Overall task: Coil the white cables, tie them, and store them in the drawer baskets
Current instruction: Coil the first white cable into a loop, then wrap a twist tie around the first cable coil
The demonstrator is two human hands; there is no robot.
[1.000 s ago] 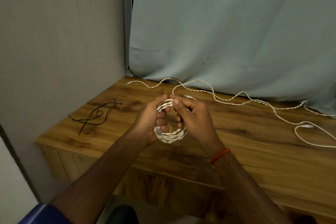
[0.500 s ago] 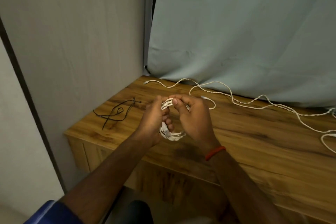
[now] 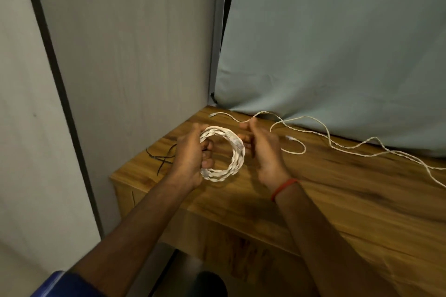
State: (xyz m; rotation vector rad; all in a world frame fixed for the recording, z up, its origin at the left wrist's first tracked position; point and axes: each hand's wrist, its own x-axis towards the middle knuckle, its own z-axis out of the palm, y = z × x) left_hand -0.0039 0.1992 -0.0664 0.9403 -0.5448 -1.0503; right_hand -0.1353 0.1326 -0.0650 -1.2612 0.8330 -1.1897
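A coiled white braided cable [image 3: 233,159] hangs as a round loop above the wooden table [image 3: 337,200]. My left hand [image 3: 190,159] grips the coil's left side, fingers curled through it. A plug end lies along the coil's upper right. My right hand [image 3: 263,149] is just right of the coil, fingers loosely spread and holding nothing that I can see. Loose white cables [image 3: 325,132] snake across the table's far side towards the right. No drawer or basket is in view.
Thin black ties [image 3: 161,158] lie near the table's left corner, partly behind my left hand. A grey wall panel stands left of the table and a pale blue curtain [image 3: 337,43] hangs behind it. The table's front edge runs under my forearms.
My right hand has come off the coil and opened to the right. The coil now hangs round and open from my left hand alone. The view has swung left.
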